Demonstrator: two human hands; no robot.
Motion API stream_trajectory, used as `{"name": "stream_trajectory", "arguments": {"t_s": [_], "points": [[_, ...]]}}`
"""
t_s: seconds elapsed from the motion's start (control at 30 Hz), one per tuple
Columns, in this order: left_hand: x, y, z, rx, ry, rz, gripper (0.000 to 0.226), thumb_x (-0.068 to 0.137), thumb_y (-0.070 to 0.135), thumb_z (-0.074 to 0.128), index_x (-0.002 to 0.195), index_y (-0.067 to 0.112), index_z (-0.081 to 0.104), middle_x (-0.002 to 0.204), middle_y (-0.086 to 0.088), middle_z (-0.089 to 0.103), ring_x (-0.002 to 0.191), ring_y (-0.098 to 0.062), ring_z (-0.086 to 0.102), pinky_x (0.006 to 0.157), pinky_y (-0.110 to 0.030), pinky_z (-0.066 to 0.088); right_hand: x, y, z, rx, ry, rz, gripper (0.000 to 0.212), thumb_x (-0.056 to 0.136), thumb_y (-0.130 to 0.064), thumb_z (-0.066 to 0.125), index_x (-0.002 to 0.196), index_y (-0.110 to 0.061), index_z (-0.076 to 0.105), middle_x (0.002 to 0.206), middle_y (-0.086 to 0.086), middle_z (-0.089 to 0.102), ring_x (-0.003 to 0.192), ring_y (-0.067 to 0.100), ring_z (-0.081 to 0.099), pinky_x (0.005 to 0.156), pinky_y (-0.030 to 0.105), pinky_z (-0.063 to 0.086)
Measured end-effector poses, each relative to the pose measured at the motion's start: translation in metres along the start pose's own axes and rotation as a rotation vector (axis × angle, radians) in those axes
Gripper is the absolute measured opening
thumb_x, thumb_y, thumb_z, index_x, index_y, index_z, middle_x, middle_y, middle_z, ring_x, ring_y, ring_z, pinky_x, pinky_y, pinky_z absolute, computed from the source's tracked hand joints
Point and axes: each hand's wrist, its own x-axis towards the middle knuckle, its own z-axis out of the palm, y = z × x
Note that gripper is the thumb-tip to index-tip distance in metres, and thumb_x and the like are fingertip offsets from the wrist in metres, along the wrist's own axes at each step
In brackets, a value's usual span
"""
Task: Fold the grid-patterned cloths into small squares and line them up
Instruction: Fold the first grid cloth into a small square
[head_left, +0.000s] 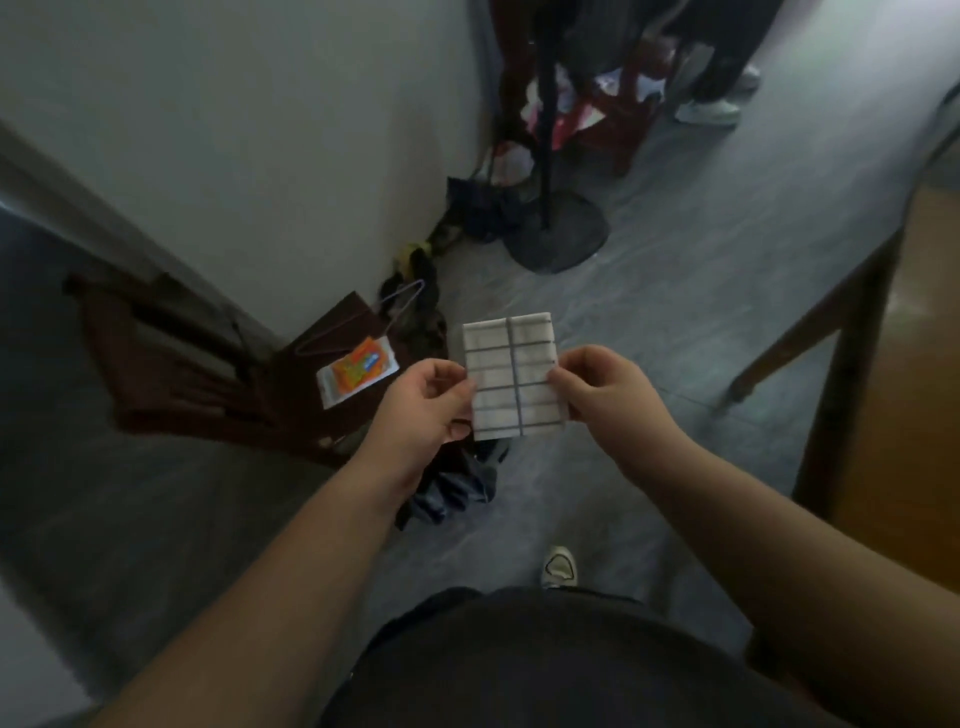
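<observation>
A white cloth with a dark grid pattern is folded into a small upright rectangle and held in the air at the middle of the view. My left hand pinches its lower left edge. My right hand pinches its right edge at about mid height. The cloth hangs above the grey floor, touching nothing else. No other grid-patterned cloth is in view.
A wooden table with dark legs stands at the right. A dark wooden chair at the left carries an orange packet. A fan base, dark bags and clutter line the wall. Another person's shoes are at the back.
</observation>
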Motion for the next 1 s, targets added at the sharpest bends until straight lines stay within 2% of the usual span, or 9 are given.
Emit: {"name": "stream_trajectory", "arguments": {"t_s": [0.07,0.13,0.27,0.4,0.5,0.67,0.73,0.83,1.0], "points": [[0.034,0.02,0.026,-0.002,-0.064,0.034,0.006,0.097,0.009,0.064,0.097,0.014,0.061,0.083,-0.001,0.07,0.073,-0.015,0.069,0.067,-0.034,0.06,0.026,-0.003,-0.023,0.03,0.068,0.019,0.011,0.096,-0.02,0.066,0.085,-0.021,0.069,0.079,-0.003,0.072,0.076,0.016,0.069,0.078,0.043,0.061],[0.067,0.039,0.052,0.021,-0.123,0.07,0.006,0.097,0.009,0.063,0.096,0.015,0.061,0.08,0.001,0.07,0.07,-0.012,0.068,0.061,-0.031,0.058,0.05,-0.005,-0.044,0.076,0.124,0.051,0.012,0.096,-0.019,0.066,0.085,-0.02,0.069,0.079,-0.002,0.072,0.08,0.022,0.07,0.082,0.049,0.061],[0.138,0.071,0.1,0.045,-0.255,0.078,0.009,0.096,0.008,0.064,0.097,0.016,0.061,0.081,0.005,0.069,0.074,-0.011,0.068,0.064,-0.031,0.057,0.1,-0.018,-0.082,0.136,0.257,0.08,0.008,0.097,-0.017,0.064,0.092,-0.013,0.069,0.094,0.013,0.074,0.096,0.037,0.07,0.087,0.057,0.058],[0.215,0.101,0.144,0.054,-0.367,0.09,0.009,0.096,0.006,0.064,0.099,0.014,0.061,0.083,0.003,0.069,0.075,-0.012,0.067,0.064,-0.029,0.057,0.162,-0.033,-0.118,0.149,0.324,0.105,0.012,0.099,-0.015,0.061,0.1,-0.005,0.067,0.099,0.014,0.073,0.095,0.031,0.072,0.088,0.05,0.06],[0.277,0.131,0.176,0.049,-0.422,0.087,0.006,0.097,0.007,0.063,0.099,0.013,0.061,0.085,0.001,0.068,0.074,-0.013,0.067,0.063,-0.028,0.057,0.223,-0.048,-0.146,0.184,0.373,0.113,0.014,0.1,-0.014,0.059,0.104,-0.002,0.066,0.104,0.019,0.072,0.1,0.035,0.07,0.089,0.047,0.06],[0.389,0.188,0.223,0.112,-0.483,0.078,0.006,0.097,0.007,0.063,0.103,0.006,0.061,0.092,-0.008,0.067,0.079,-0.02,0.064,0.067,-0.031,0.055,0.328,-0.083,-0.191,0.199,0.367,0.145,0.016,0.101,-0.017,0.057,0.106,-0.005,0.066,0.103,0.013,0.073,0.098,0.029,0.072,0.084,0.037,0.062],[0.43,0.21,0.25,0.169,-0.528,0.086,0.009,0.097,0.009,0.065,0.105,0.006,0.061,0.094,-0.011,0.066,0.08,-0.022,0.063,0.07,-0.035,0.054,0.368,-0.093,-0.214,0.227,0.389,0.147,0.017,0.102,-0.017,0.056,0.106,-0.003,0.065,0.104,0.017,0.072,0.1,0.034,0.07,0.086,0.042,0.061],[0.477,0.243,0.3,0.223,-0.586,0.064,0.007,0.097,0.01,0.065,0.102,0.01,0.061,0.089,-0.006,0.066,0.076,-0.018,0.061,0.066,-0.03,0.052,0.414,-0.102,-0.257,0.3,0.465,0.174,0.016,0.102,-0.018,0.056,0.103,-0.005,0.065,0.106,0.021,0.071,0.102,0.038,0.069,0.09,0.05,0.059],[0.546,0.283,0.411,0.293,-0.712,0.053,0.003,0.097,0.01,0.064,0.098,0.011,0.061,0.085,-0.002,0.069,0.077,-0.019,0.065,0.073,-0.038,0.054,0.485,-0.096,-0.349,0.352,0.606,0.173,0.014,0.102,-0.016,0.056,0.097,-0.005,0.064,0.092,0.011,0.068,0.09,0.029,0.066,0.089,0.053,0.056]]}}
